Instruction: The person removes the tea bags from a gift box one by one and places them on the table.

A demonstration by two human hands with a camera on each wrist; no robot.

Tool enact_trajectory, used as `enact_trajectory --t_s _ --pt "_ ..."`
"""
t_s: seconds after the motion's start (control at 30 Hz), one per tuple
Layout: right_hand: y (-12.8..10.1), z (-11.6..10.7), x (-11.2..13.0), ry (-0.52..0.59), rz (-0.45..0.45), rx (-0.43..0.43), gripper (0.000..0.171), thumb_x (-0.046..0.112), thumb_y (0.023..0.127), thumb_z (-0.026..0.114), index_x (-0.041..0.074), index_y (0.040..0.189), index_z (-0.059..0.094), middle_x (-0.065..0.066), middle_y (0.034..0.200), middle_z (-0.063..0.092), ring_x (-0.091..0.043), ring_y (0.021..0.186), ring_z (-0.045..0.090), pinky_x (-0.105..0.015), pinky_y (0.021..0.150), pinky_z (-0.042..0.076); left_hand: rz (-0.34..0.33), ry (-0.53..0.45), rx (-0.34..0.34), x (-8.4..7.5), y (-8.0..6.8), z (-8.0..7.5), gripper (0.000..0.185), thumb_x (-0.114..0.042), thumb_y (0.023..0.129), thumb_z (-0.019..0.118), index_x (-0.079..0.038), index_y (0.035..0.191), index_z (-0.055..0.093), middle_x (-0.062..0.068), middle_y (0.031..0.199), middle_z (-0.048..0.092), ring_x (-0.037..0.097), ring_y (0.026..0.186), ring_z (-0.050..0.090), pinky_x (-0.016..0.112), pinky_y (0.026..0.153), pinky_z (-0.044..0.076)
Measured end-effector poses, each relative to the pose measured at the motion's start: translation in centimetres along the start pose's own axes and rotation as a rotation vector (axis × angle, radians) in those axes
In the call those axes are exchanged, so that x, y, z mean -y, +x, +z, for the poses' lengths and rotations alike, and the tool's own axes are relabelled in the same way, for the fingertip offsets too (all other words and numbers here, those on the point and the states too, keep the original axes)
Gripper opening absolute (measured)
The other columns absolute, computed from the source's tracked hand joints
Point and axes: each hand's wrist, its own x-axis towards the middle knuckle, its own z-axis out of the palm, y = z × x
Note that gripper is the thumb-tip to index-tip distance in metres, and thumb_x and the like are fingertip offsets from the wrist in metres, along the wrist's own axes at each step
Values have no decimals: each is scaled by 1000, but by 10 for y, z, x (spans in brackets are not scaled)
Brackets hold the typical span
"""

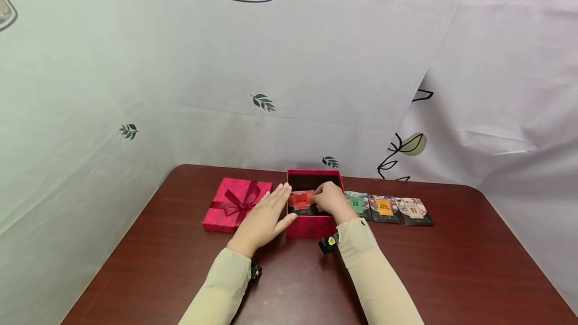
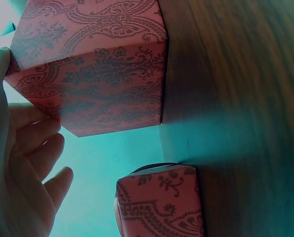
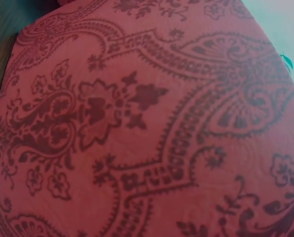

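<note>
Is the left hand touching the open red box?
Touching. In the head view the left hand lies flat against the left wall of the open red box, and the left wrist view shows fingertips on its patterned side.

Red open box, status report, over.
Left hand flat against red patterned open box. Right hand pinches red sachet inside it. Nothing blocking.

No words can be read. The small dark packets (image 1: 388, 208) at the middle right of the head view have coloured labels, but the print is too tiny.
</note>
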Motion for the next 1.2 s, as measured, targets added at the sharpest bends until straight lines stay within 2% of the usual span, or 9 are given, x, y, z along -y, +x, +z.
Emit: enact_trajectory --t_s 0.27,0.47,0.63,0.8,1.03,1.2 --pt "1 1 -2 49 27 38 17 6 96 65 -5 107 71 -17 84 67 -22 69 64 -35 69 59 -11 -2 10 -1 0 0 71 -48 104 52 -5 158 34 11 164 32 22 153 25 42 123 22" --pt "1 0 -2 110 30 41 29 5 97 65 -10 121 65 -19 101 66 -23 77 66 -37 72 61 -18 -3 14 -2 0 0 71 -48 104 52 -6 158 34 10 164 32 22 153 24 42 124 21" --pt "2 -1 -2 96 32 30 33 8 96 67 -9 124 64 -22 113 66 -25 83 70 -41 79 61 -19 -9 11 -2 0 -1 71 -48 103 53 -5 158 35 11 163 32 22 153 25 43 123 22" --pt "4 -1 -2 86 33 19 31 5 94 68 -9 121 65 -24 116 66 -24 79 72 -42 81 61 -19 -18 13 -3 0 -1 71 -47 103 52 -5 158 34 11 164 32 23 153 25 43 123 22" --pt "3 -3 -1 118 23 26 33 -3 93 64 -11 125 64 -27 119 65 -25 77 73 -39 76 61 -19 -22 12 -2 1 0 71 -47 104 52 -4 158 34 12 163 32 24 153 25 45 123 23" --pt "3 -3 0 110 19 33 33 0 94 64 -9 125 65 -25 116 68 -24 78 73 -41 80 61 -18 -22 9 -2 0 0 71 -46 104 52 -4 157 34 12 163 32 24 153 26 45 123 24"
